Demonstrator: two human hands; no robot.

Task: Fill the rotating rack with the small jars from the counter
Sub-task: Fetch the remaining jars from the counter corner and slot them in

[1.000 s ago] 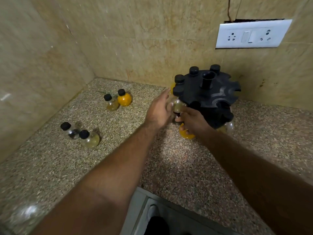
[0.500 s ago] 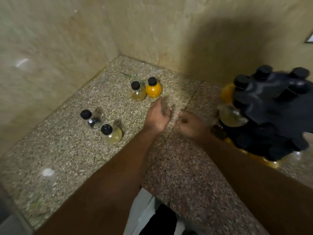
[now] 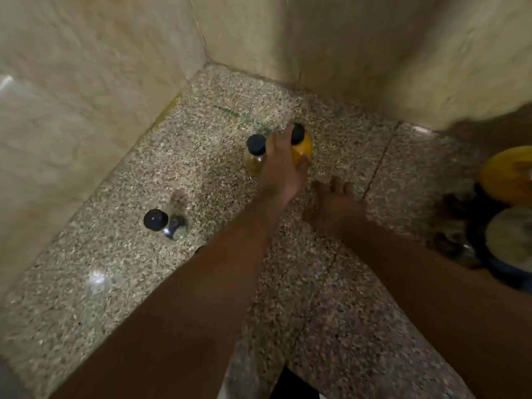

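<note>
Two small black-capped jars stand together near the counter's back corner: an amber jar (image 3: 254,159) and an orange jar (image 3: 302,146). My left hand (image 3: 280,168) reaches between them, fingers left of the orange jar's cap and thumb on its front; the jar stands on the counter. My right hand (image 3: 336,203) hovers low beside it, loosely curled and holding nothing. A clear jar (image 3: 162,224) with a black cap sits further left. The black rotating rack (image 3: 489,254) shows blurred at the right edge, with a yellow jar (image 3: 509,180) and a pale jar (image 3: 509,240) in it.
Speckled granite counter (image 3: 115,283) runs into a corner of beige tiled walls (image 3: 86,82). My left forearm crosses the middle and hides part of the counter; only a dark sliver shows at its edge.
The view has swung left and down, pushing the rack to the right edge. My left hand moved forward from the bare counter onto the orange jar. My right hand followed slightly.
</note>
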